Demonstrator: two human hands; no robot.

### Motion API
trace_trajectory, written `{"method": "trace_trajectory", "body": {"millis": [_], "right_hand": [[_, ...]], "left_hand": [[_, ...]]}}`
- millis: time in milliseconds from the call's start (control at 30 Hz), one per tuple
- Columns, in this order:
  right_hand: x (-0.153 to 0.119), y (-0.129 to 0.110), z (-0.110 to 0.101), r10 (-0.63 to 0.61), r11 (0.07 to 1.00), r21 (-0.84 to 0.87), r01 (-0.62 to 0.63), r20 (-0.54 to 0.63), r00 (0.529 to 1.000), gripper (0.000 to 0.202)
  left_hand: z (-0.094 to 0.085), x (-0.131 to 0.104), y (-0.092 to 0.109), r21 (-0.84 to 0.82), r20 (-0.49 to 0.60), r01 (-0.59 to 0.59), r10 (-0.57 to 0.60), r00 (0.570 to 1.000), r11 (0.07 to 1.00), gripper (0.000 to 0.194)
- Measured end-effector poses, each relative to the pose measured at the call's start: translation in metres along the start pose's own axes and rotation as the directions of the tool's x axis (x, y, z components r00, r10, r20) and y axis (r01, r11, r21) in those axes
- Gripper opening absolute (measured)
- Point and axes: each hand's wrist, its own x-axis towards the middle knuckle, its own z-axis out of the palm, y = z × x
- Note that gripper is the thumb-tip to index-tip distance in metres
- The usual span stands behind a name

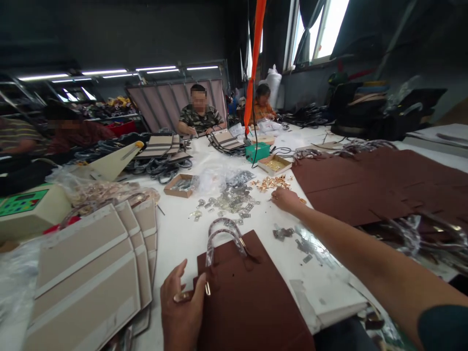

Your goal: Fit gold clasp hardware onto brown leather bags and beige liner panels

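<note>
A brown bag panel with a plastic-wrapped handle lies at the table's near edge. My left hand is at its left edge, thumb on the panel and fingers apart, with a brown strap end between them. Further off, my right hand reaches to the near side of a pile of gold-coloured metal pieces, its fingers pinched together; what they hold is too small to make out. Flat silver metal plates lie scattered between the hands.
Stacked beige panels stand at the left, brown panels at the right. Beyond the pieces are a cardboard box, a box of gold pieces and a green device. Several people sit around the table.
</note>
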Motion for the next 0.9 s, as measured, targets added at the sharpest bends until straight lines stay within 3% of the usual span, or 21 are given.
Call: {"method": "trace_trajectory", "body": {"millis": [67,133,233,333,433,533,633,700,767,833,900], "right_hand": [[0.013,0.005,0.005,-0.013,0.999,-0.049,0.014,0.029,1.0,0.025],[0.023,0.004,0.009,-0.029,0.996,-0.084,0.033,0.049,0.998,0.025],[0.027,0.001,0.012,-0.064,0.992,-0.105,0.07,0.058,0.996,0.025],[0.018,-0.001,0.013,-0.109,0.991,-0.076,0.112,0.046,0.993,0.024],[0.004,-0.005,0.008,-0.149,0.989,0.006,0.149,0.017,0.989,0.021],[-0.013,-0.014,-0.004,-0.159,0.976,0.145,0.164,-0.044,0.986,0.019],[-0.049,-0.032,-0.011,-0.154,0.934,0.312,0.172,-0.081,0.985,0.024],[-0.087,-0.048,-0.005,-0.16,0.816,0.557,0.153,-0.037,0.986,0.028],[-0.132,-0.064,0.008,-0.177,0.394,0.919,-0.005,0.081,0.981,0.023],[-0.172,-0.075,0.024,-0.204,0.03,0.981,-0.192,0.194,0.96,0.021],[-0.201,-0.08,0.037,-0.201,-0.132,0.951,-0.278,0.249,0.947,0.024]], "left_hand": [[-0.002,0.005,0.005,0.16,-0.053,-0.299,0.311,0.949,0.941,0.06],[-0.003,0.01,0.017,0.263,-0.027,-0.512,0.536,0.844,0.818,0.061],[0.0,0.016,0.045,0.237,0.102,-0.688,0.687,0.72,0.686,0.062],[0.015,0.021,0.072,0.099,0.371,-0.766,0.691,0.62,0.635,0.047],[0.039,0.028,0.088,-0.009,0.609,-0.792,0.632,0.48,0.61,0.044],[0.06,0.037,0.093,-0.073,0.727,-0.8,0.581,0.367,0.596,0.034],[0.071,0.048,0.093,-0.121,0.787,-0.792,0.543,0.291,0.599,0.013],[0.074,0.054,0.093,-0.159,0.798,-0.778,0.543,0.261,0.607,0.01],[0.074,0.058,0.094,-0.205,0.782,-0.76,0.57,0.252,0.617,0.01],[0.074,0.06,0.097,-0.257,0.76,-0.72,0.596,0.261,0.644,0.009],[0.075,0.061,0.101,-0.31,0.754,-0.639,0.591,0.287,0.705,0.008]]}}
